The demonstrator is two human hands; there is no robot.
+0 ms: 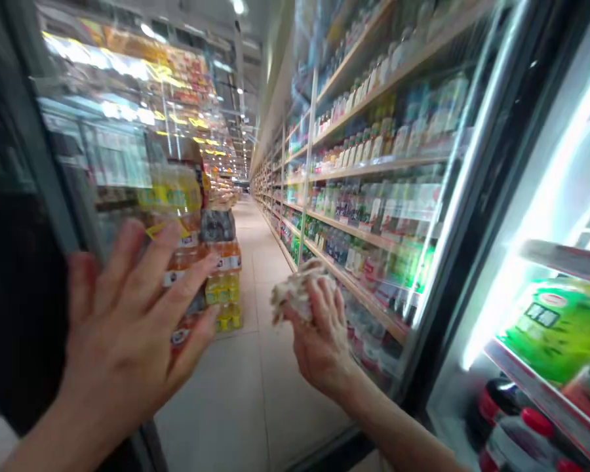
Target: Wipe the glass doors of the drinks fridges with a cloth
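My right hand [327,341] is closed around a crumpled, off-white cloth [295,295], bunched up at the fingertips. Hand and cloth are at a large glass door pane [216,400], though contact with the glass is hard to confirm. On the left, my left hand [122,321] is raised with its fingers spread and nothing in it. Its palm faces the pane near the dark door frame [54,170]; blur hides whether it touches.
At right, a lit cooler holds green packets [555,328] above red-capped bottles [521,439]. Shelves of bottles [364,151] appear through or reflected in the glass. Stacked drink packs [223,282] stand beside a tiled aisle [248,242].
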